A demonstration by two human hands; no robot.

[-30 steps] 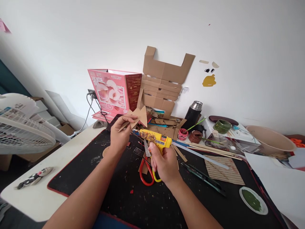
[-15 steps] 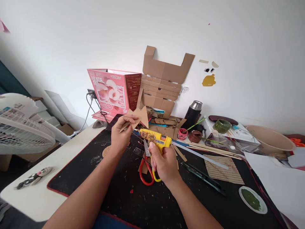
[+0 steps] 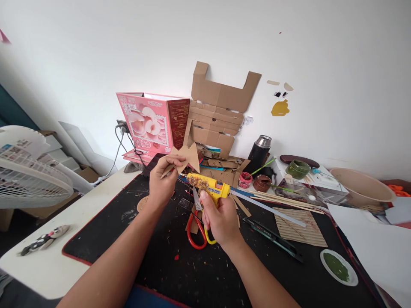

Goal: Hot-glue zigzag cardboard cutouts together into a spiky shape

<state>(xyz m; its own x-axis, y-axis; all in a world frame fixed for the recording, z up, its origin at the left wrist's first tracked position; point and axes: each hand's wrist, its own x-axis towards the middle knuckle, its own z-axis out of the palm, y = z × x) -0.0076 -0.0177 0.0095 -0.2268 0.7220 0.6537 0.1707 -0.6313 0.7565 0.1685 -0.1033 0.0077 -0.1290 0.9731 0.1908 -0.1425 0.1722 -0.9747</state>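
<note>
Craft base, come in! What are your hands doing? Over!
Left hand pinching cut cardboard. Right hand gripping yellow glue gun, nozzle near cardboard. Scissors on mat beneath.

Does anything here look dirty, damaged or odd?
Yes: the yellow glue gun in the right hand has dark, crusty-looking stains over its front, unlike its cleaner rear. The black mat carries pale smears and a stray red scrap.

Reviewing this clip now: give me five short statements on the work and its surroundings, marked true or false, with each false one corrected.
1. The right grip holds a yellow glue gun. True.
2. The left grip holds nothing. False: it holds a cut cardboard piece.
3. Green paint sits in a white dish. True.
4. In view, the black flask stands left of the pink box. False: it stands right.
5. A white fan is at the picture's left. True.
</note>
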